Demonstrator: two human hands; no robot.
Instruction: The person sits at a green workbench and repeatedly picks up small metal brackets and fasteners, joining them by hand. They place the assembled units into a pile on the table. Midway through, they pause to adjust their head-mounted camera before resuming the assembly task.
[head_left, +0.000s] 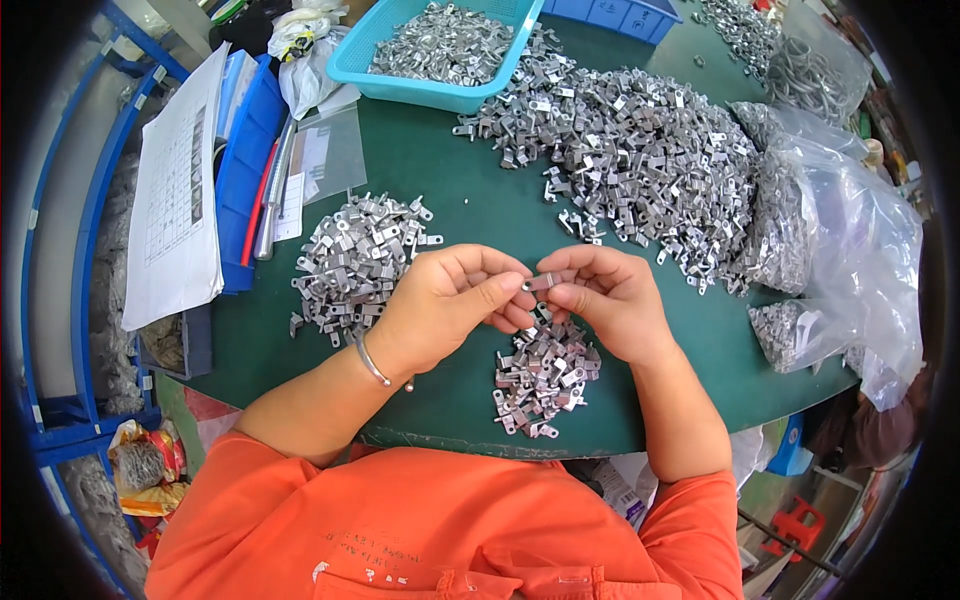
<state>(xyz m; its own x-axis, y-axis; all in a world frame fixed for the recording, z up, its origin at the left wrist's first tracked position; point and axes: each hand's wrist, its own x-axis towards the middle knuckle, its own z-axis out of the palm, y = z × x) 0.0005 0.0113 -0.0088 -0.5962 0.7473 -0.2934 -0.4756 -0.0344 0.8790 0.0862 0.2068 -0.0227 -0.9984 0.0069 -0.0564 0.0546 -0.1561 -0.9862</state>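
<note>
A small silvery metal bracket (540,283) with a hole at one end is pinched between my two hands, above the green table. My left hand (450,298) closes thumb and fingertips at its left end. On the other end are the closed thumb and forefinger of my right hand (612,300). Just below my fingers lies a small pile of similar brackets (545,380). Another pile of brackets (350,260) sits beside my left wrist, which wears a metal bangle (372,360). My fingers partly cover the held bracket.
A large heap of brackets (640,140) spreads across the far right of the green table (420,150). Clear plastic bags (850,230) lie at the right edge. A turquoise basket (430,92) of metal parts stands at the back; papers (175,200) lean on a blue bin (250,170) at left.
</note>
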